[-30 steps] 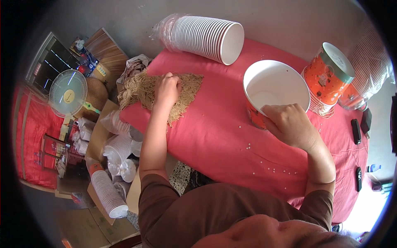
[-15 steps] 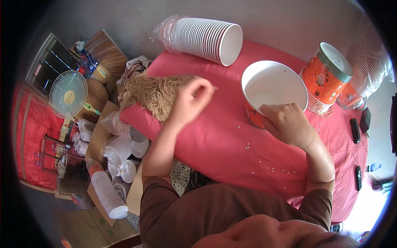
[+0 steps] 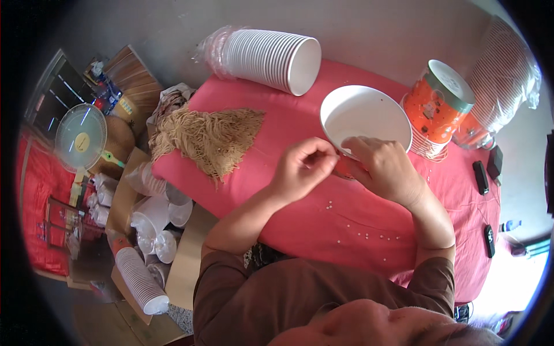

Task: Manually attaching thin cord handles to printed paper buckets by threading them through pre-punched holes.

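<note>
A red cloth covers the table (image 3: 323, 230) in front of me, dotted with small pale crumbs, and a grey floor shows beyond it. At about one o'clock sits the white paper bowl (image 3: 365, 112), round, smooth and thin-walled. My right hand (image 3: 385, 168) rests on its near rim with the fingers curled over the edge, holding it. My left hand (image 3: 303, 167) is at the bowl's seven o'clock side, fingertips pinched together; I think a few strands are caught in that pinch, but the view is too small to be sure.

The pile of dry noodles (image 3: 209, 138) lies at ten o'clock on the cloth, a tangled tan fan of thin, stringy threads. I judge it light and brittle, so a loose pinch near the middle of a tuft should lift it without snapping much. The bowl will be light and a bit flexible, best steadied by the rim.

At twelve o'clock a sleeve of stacked white bowls (image 3: 271, 57) lies on its side in clear wrap. At two o'clock is an orange printed tub (image 3: 435, 106) with a pale lid, tilted on a stack of ribbed paper cups (image 3: 502, 86). A pale green fan (image 3: 81, 137) stands down at nine o'clock
</note>
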Demonstrator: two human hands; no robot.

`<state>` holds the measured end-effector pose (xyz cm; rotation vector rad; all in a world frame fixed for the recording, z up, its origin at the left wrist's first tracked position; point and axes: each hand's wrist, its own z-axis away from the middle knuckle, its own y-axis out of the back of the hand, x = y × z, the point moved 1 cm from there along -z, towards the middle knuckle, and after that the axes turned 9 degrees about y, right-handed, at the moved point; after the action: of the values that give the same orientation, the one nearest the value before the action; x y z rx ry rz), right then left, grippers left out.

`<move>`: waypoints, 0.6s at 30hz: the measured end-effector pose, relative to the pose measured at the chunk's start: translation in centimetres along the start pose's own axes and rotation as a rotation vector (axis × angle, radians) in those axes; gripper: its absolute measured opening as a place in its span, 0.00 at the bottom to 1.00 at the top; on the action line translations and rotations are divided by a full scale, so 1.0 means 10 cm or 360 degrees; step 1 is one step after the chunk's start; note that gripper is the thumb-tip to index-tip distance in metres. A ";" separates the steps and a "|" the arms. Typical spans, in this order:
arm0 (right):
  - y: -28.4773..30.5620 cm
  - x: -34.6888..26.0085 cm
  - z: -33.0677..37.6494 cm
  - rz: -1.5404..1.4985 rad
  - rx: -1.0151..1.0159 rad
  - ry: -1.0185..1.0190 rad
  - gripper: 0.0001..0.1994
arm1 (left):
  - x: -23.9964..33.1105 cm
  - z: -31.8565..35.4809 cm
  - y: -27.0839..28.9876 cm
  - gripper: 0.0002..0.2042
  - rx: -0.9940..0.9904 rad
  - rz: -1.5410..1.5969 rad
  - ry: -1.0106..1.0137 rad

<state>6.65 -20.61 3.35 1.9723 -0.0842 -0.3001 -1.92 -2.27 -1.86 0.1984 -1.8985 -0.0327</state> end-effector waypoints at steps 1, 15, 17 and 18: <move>0.07 -0.02 -0.01 -0.0029 0.0141 0.0099 0.13 | -0.08 -0.03 0.01 0.03 0.0034 0.0199 0.0031; 0.09 -0.10 0.00 -0.0171 0.0525 0.0538 0.12 | -0.14 0.01 -0.02 0.06 -0.0267 0.0571 0.0163; 0.09 -0.10 0.00 -0.0168 0.0533 0.0549 0.12 | -0.15 0.01 -0.03 0.07 -0.0310 0.0616 0.0143; 0.09 -0.10 0.00 -0.0162 0.0541 0.0556 0.12 | -0.15 0.01 -0.04 0.07 -0.0341 0.0687 0.0145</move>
<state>5.79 -20.82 4.35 2.3420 0.2032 -0.0007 -1.52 -2.44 -3.31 -0.3509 -1.7966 0.0637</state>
